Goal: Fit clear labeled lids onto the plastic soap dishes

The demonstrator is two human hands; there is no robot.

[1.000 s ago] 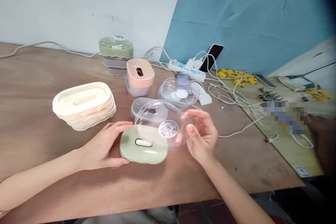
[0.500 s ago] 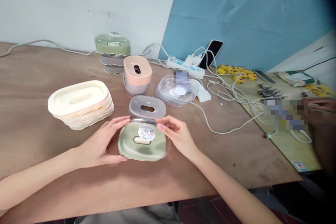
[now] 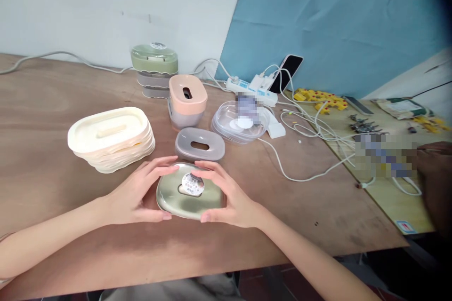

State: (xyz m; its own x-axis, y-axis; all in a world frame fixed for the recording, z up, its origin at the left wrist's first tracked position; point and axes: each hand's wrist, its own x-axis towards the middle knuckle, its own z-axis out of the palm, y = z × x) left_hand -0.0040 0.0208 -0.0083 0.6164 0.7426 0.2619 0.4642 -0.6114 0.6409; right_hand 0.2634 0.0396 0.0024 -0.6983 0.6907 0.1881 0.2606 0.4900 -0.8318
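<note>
A green oval lid [image 3: 173, 200] with a slot lies near the table's front, under a clear plastic cover with a round white label [image 3: 193, 184]. My left hand [image 3: 136, 193] is curved around its left side, fingers at the back edge and thumb at the front. From the right, my right hand [image 3: 229, 193] spans the cover in the same way, thumb low at the front corner. Just behind them sits a grey slotted lid [image 3: 217, 146], apart from the green one. Left of that stands a stack of cream oval pieces [image 3: 113, 136].
Behind are a pink-and-grey box [image 3: 189, 103], a green-and-grey stack [image 3: 155, 63] and nested clear covers [image 3: 226, 131]. A power strip [image 3: 243, 88], a phone [image 3: 287, 73] and loose white cables [image 3: 310, 127] lie to the right. A co-worker's hand [image 3: 436, 150] is at the far right.
My right hand has moved from the back corner to wrap the right side, its thumb now at the front. The clear cover now sits closer over the green lid.
</note>
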